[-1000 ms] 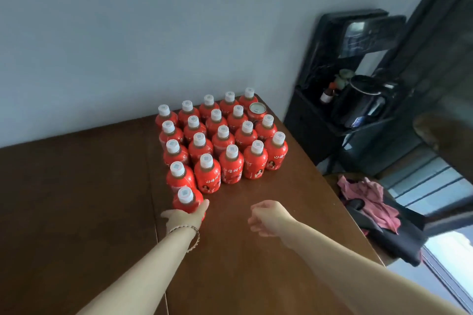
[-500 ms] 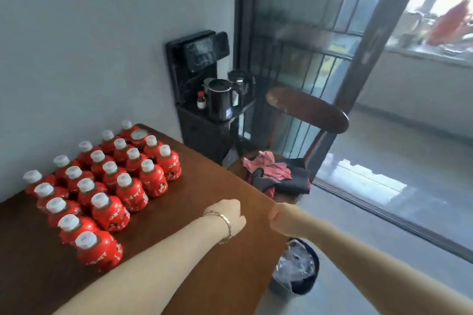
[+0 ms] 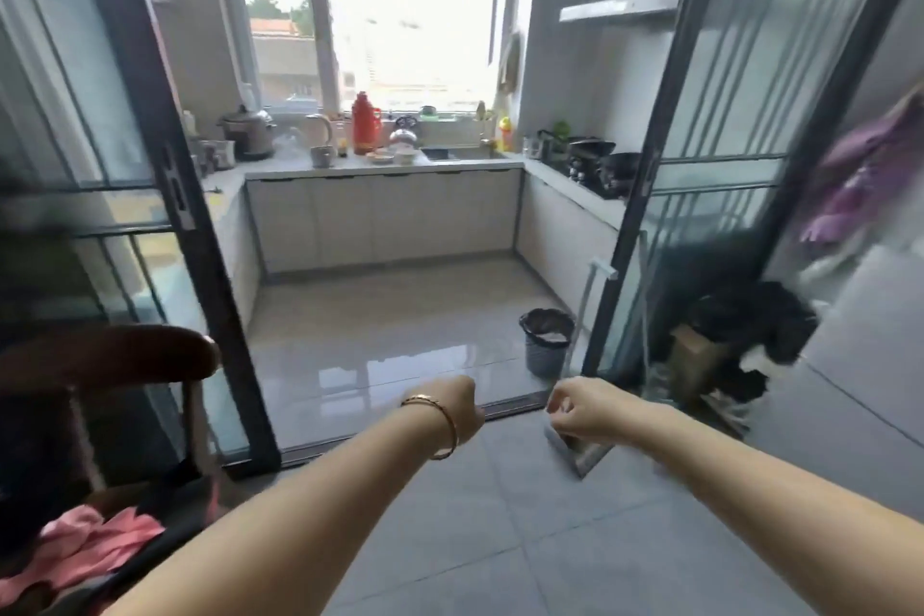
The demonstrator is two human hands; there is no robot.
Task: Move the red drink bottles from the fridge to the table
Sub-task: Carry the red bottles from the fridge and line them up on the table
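Neither the red drink bottles, the table nor the fridge are in view now. My left hand (image 3: pixel 457 408), with a gold bracelet on the wrist, hangs in front of me with its fingers loosely curled and nothing in it. My right hand (image 3: pixel 580 408) is level with it to the right, fingers also loosely curled and holding nothing. Both hands hover over the grey tiled floor in front of a kitchen doorway.
A dark wooden chair (image 3: pixel 115 360) with pink cloth (image 3: pixel 85 545) stands at the lower left. Black-framed glass sliding doors (image 3: pixel 165 175) flank the kitchen opening. A grey waste bin (image 3: pixel 546 340) sits inside by the right door. A box and dark bags (image 3: pixel 725 340) lie at the right.
The view has swung right, away from the table with the bottles, to face the kitchen doorway. Both hands stay empty and have moved off the table.
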